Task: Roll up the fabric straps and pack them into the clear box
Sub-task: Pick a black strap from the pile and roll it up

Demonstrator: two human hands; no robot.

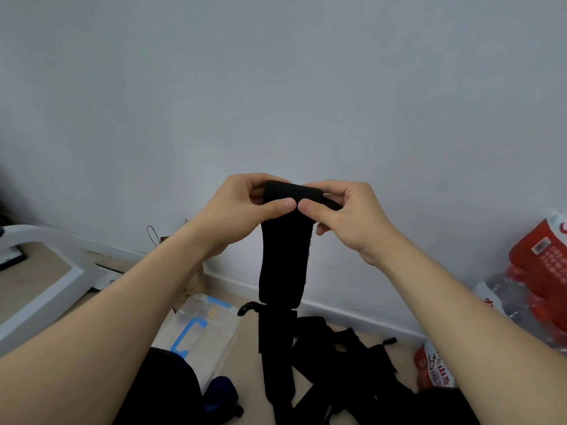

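While both arms were raised before the pale wall [276, 87], the left hand [245, 207] and right hand [346, 216] held the top end of one black fabric strap [283, 256] between them. Left hand: fingers curled behind the strap, thumb pressed on its front face. Right hand: the same grip mirrored, fingers curled round the right edge, thumb on the front. The two thumb tips lay almost touching at the middle of the strap. Its top edge was turned over into a short rolled or folded band across the fingers; how many turns it held could not be told. Below the hands the strap hung straight down, and its lower part met a loose pile of black straps [337, 357] spread on the floor.

The clear box [202, 329], with blue latches, lay on the floor left of the pile, partly hidden by the left forearm. Whether any strap lay inside it could not be made out. A brown paper bag [196, 277] stood behind it against the wall. Red packages [540, 265] sat at the right edge, and a white frame [46, 271] at the left.
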